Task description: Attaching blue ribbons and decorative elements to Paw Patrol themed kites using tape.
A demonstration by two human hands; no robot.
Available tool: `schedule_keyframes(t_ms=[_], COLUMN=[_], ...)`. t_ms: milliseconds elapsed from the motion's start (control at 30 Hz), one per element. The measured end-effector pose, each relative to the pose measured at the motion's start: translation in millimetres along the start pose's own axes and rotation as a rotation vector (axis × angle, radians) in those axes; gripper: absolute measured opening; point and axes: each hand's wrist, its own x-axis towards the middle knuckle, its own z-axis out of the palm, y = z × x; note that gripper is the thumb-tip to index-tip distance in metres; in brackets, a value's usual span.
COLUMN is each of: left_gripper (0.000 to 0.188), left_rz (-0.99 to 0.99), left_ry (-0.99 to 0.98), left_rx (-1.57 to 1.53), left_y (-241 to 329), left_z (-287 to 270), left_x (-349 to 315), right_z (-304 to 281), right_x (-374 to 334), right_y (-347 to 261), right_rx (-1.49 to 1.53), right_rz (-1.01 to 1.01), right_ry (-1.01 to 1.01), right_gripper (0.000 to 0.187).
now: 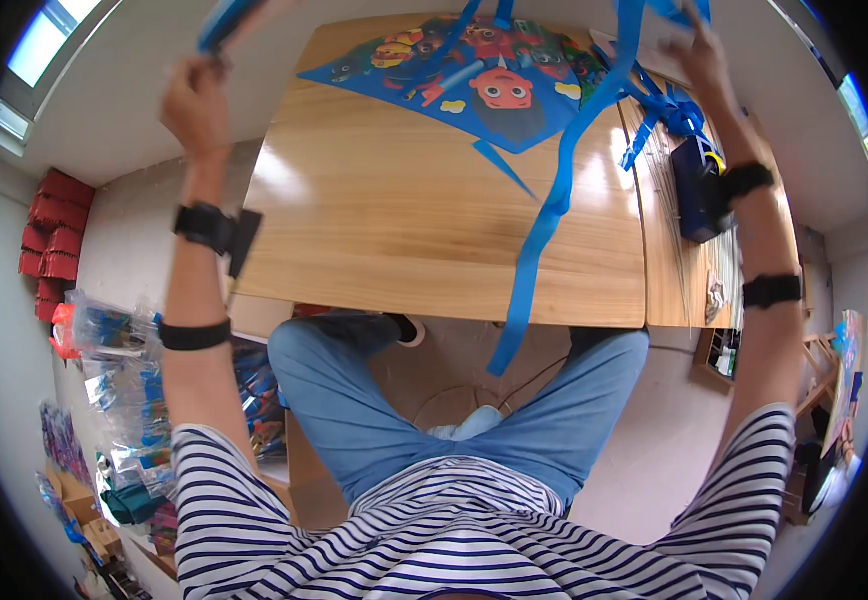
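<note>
My left hand is raised beyond the table's left side, its fingers closed round a blurred blue strip that runs out of the top edge. My right hand is up at the far right, smeared by motion, close to a long blue ribbon. Whether its fingers grip the ribbon I cannot tell. The ribbon hangs across the tabletop and past its near edge. At the far side lies a blue kite, pointed toward me and printed with cartoon figures. A short blue strip sticks out beside its tip.
The wooden table spans the area before my knees. Along its right side lie thin rods, a dark blue box and bunched blue ribbon. Plastic-wrapped packs are piled at the left, near red stacks.
</note>
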Motion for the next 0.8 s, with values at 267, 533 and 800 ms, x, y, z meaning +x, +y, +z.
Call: schedule_keyframes(t_ms=[267, 533, 800], left_gripper=[0.003, 0.004, 0.005], left_rz=[-0.127, -0.216, -0.273], left_ry=[-0.312, -0.496, -0.612], left_rx=[0.098, 0.119, 0.140], left_y=[-76, -80, -86], left_z=[-35, -119, -192], left_x=[-123, -136, -124], right_z=[0, 26, 89], right_x=[-249, -306, -269], right_y=[-98, -146, -153], right_rx=[0.134, 1.347, 1.779], right_rz=[0.543, 1.388, 1.595], right_ry=[-0.370, -0.696, -0.215], right_gripper=[0.054, 0.070, 0.047])
